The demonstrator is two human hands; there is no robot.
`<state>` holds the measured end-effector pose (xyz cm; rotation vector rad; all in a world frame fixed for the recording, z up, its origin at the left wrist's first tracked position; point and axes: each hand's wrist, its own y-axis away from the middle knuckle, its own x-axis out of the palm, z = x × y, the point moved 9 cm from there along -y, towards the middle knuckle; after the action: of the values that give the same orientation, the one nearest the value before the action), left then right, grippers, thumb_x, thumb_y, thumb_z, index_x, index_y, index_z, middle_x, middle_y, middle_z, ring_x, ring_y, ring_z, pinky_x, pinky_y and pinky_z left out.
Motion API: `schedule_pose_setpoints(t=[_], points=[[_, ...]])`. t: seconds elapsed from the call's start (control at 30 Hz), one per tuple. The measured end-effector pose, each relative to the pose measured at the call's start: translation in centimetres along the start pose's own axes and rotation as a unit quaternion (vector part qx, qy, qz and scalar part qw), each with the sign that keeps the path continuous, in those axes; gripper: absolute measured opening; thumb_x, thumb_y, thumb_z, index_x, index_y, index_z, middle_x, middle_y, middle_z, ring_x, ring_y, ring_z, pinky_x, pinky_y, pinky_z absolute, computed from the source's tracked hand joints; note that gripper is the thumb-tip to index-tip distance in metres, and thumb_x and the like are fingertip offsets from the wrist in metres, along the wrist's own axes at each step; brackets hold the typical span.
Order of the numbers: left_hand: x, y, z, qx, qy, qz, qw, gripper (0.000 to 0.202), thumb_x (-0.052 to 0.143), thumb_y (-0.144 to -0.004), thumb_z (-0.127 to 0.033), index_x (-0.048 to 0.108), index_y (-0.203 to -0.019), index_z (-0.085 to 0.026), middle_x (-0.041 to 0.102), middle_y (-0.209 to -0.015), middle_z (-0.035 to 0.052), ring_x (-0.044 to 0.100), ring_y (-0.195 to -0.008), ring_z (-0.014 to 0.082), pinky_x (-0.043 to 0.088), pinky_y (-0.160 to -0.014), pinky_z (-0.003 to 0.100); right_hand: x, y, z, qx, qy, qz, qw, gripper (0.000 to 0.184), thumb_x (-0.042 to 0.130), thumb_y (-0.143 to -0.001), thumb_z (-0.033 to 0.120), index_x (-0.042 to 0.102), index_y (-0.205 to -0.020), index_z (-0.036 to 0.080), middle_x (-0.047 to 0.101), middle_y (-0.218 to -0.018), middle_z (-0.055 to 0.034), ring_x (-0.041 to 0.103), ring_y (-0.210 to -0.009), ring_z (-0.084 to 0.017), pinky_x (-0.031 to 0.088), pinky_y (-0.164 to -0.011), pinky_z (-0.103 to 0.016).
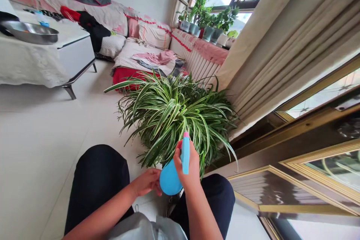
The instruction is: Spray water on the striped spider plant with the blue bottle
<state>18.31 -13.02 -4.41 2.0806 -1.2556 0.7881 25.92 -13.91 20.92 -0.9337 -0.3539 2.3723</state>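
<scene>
A blue spray bottle (170, 180) with a lighter blue head and a pink nozzle points away from me toward a large spider plant (174, 108). My right hand (193, 163) is wrapped round the bottle's neck and trigger. At the bottle's left side, my left hand (147, 182) has its fingers curled against the lower body, partly hidden. Long striped leaves fan out just beyond both hands and hide most of the pot. The hands are between my knees, in dark trousers (97, 180).
Right of the plant hang long beige curtains (270, 41) beside a dark, gold-trimmed door (295, 168). Potted plants (208, 26) line the windowsill. A cloth-covered table (36, 60) with a metal basin (30, 33) stands left, near a sofa (112, 18) with clothes on it.
</scene>
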Motion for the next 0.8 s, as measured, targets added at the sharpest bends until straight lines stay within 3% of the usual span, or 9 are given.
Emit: schedule_pose_setpoints(t=[0.2, 0.3, 0.43, 0.5, 0.7, 0.8], points=[[0.1, 0.5, 1.1, 0.000, 0.016, 0.020, 1.000, 0.051, 0.078, -0.061, -0.056, 0.074, -0.087, -0.012, 0.074, -0.068, 0.0061, 0.069, -0.062, 0.0195, 0.054, -0.060, 0.029, 1.0, 0.6, -0.4, 0.010, -0.008, 0.006, 1.000, 0.010, 0.048, -0.076, 0.022, 0.054, -0.084, 0.021, 0.060, -0.073, -0.0014, 0.060, -0.062, -0.016, 0.049, -0.059, -0.029], [0.5, 1.1, 2.1, 0.008, 0.037, 0.031, 0.999, 0.051, 0.078, -0.066, -0.051, 0.072, -0.106, -0.020, 0.076, -0.098, 0.0076, 0.070, -0.093, 0.0236, 0.053, -0.083, 0.036, 1.6, 1.1, -0.2, -0.006, -0.022, 0.011, 1.000, 0.021, 0.050, -0.077, 0.023, 0.057, -0.096, 0.019, 0.064, -0.088, -0.0064, 0.063, -0.070, -0.018, 0.050, -0.060, -0.030], [0.2, 1.6, 3.7, 0.016, 0.078, 0.044, 0.996, 0.060, 0.086, -0.054, -0.048, 0.069, -0.110, -0.035, 0.068, -0.123, -0.0007, 0.055, -0.125, 0.0265, 0.044, -0.101, 0.042, 2.6, 1.3, -0.3, -0.008, -0.063, 0.025, 0.998, 0.039, 0.049, -0.079, 0.023, 0.053, -0.118, 0.019, 0.066, -0.106, -0.0088, 0.064, -0.073, -0.017, 0.051, -0.061, -0.029], [-0.3, 1.7, 4.0, 0.022, 0.094, 0.049, 0.994, 0.059, 0.086, -0.052, -0.047, 0.070, -0.108, -0.035, 0.069, -0.123, -0.0024, 0.054, -0.127, 0.0259, 0.042, -0.103, 0.041, 3.0, 1.3, -0.3, -0.011, -0.082, 0.030, 0.996, 0.042, 0.048, -0.078, 0.021, 0.052, -0.119, 0.021, 0.066, -0.108, -0.0074, 0.064, -0.073, -0.016, 0.052, -0.063, -0.029], [-0.7, 1.9, 3.5, 0.038, 0.121, 0.058, 0.990, 0.054, 0.085, -0.058, -0.044, 0.070, -0.108, -0.030, 0.073, -0.116, -0.0010, 0.061, -0.118, 0.0221, 0.040, -0.106, 0.035, 3.2, 0.8, -0.4, -0.003, -0.062, -0.004, 0.998, 0.024, 0.049, -0.071, 0.017, 0.056, -0.094, 0.022, 0.065, -0.085, -0.0031, 0.065, -0.074, -0.018, 0.053, -0.069, -0.031], [-0.2, 2.1, 2.9, 0.043, 0.126, 0.062, 0.989, 0.043, 0.073, -0.075, -0.045, 0.067, -0.112, -0.024, 0.070, -0.119, 0.0045, 0.061, -0.115, 0.0224, 0.044, -0.102, 0.039, 3.8, 0.7, -0.3, 0.007, -0.058, 0.006, 0.998, 0.021, 0.048, -0.070, 0.017, 0.054, -0.090, 0.022, 0.063, -0.079, -0.0013, 0.063, -0.066, -0.016, 0.052, -0.063, -0.029]])
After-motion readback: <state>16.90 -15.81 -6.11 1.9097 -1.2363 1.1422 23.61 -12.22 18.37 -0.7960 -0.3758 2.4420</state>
